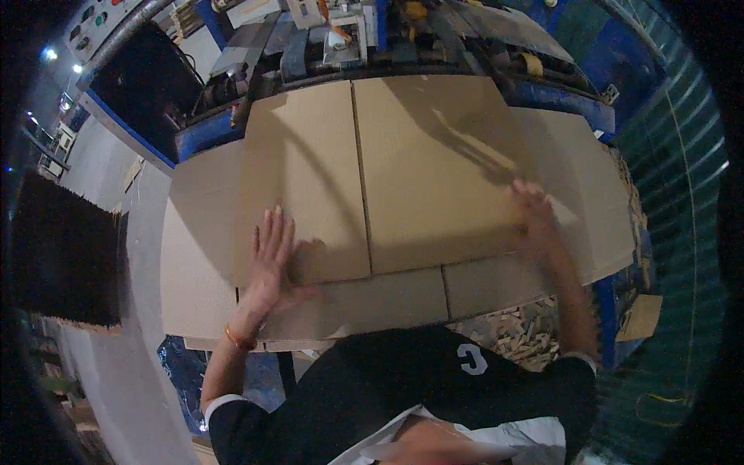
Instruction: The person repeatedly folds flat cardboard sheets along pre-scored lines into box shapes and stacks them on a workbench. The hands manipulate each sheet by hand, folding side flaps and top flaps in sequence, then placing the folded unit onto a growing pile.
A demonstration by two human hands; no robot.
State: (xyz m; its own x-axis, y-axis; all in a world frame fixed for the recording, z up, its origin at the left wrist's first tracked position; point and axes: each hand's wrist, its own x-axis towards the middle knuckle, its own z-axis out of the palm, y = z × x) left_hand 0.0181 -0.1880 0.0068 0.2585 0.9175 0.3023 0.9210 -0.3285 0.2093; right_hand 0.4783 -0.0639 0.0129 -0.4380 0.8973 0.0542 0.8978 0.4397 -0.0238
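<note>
A flat brown cardboard sheet (434,170), with a dark slot line running down it, lies on top of a wider cardboard sheet (203,232). My left hand (268,263) is open over the top sheet's lower left part, fingers spread and pointing away from me. At that sheet's right edge is my right hand (535,213), slightly blurred, its fingers loosely apart. Neither hand visibly grasps anything. Whether the right fingertips press on the board or its edge cannot be made out.
Beyond the sheets stands a blue machine (209,139) with rollers and belts. A control panel (97,23) is at the upper left. Cardboard scraps (519,329) lie below the near edge. A green corrugated wall (674,232) rises on the right, and a dark stack (66,248) stands left.
</note>
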